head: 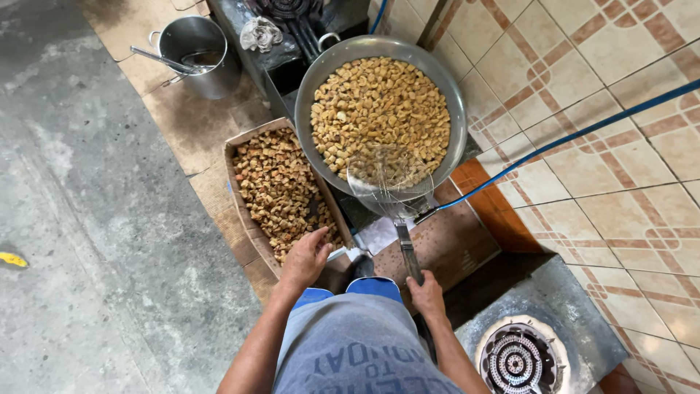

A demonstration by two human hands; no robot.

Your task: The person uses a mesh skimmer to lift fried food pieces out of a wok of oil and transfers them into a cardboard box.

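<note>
Clearly, we had our right hand [426,293] closed around the grey metal handle of a round wire-mesh skimmer [389,179], fingers wrapped tight on its near end. The skimmer's long axis ran straight away from us, from that hand up to the basket, which lay tilted at the near rim of a wide, shallow grey metal pan [456,109] full of small golden fried cubes [379,109]. Our left hand [305,257] rested palm down, fingers loosely curled, over the near end of a long brown cardboard box [237,149] holding darker brown fried pieces [277,186]; whether it pinched any we could not tell. The box lay just left of the pan, so our left hand was nearer it, while the basket sat well ahead of our right fingers. A steel pot [197,55] with a ladle stood farther left, and a round burner [516,361] sat by our right side.
</note>
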